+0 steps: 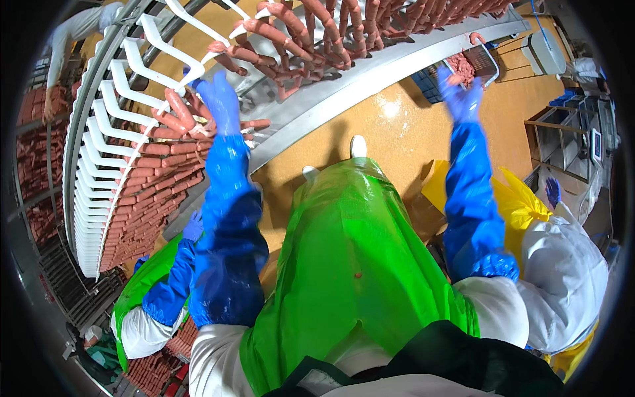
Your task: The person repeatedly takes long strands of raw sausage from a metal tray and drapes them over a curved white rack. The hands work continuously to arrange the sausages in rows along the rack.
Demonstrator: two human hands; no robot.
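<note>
My left hand (222,106), in a blue glove, is raised beside a white hook (191,74) and the hanging sausage links (179,110). Its fingers partly overlap the hook, and whether they grip anything is hidden. Further right, my right hand (464,101) reaches out in front of a crate (486,64) holding loose pink sausage pieces (461,67). Thumb and fingers stand apart there, with a pink bit showing between them. I cannot tell whether that bit is held or lies behind in the crate.
A metal trough (317,111) curves below the rail of hooks and linked sausages (342,34). At left a co-worker's gloved hand (193,226) is near the hanging rows. Another person in white (563,268) stands close at right. The tan floor (392,124) looks wet.
</note>
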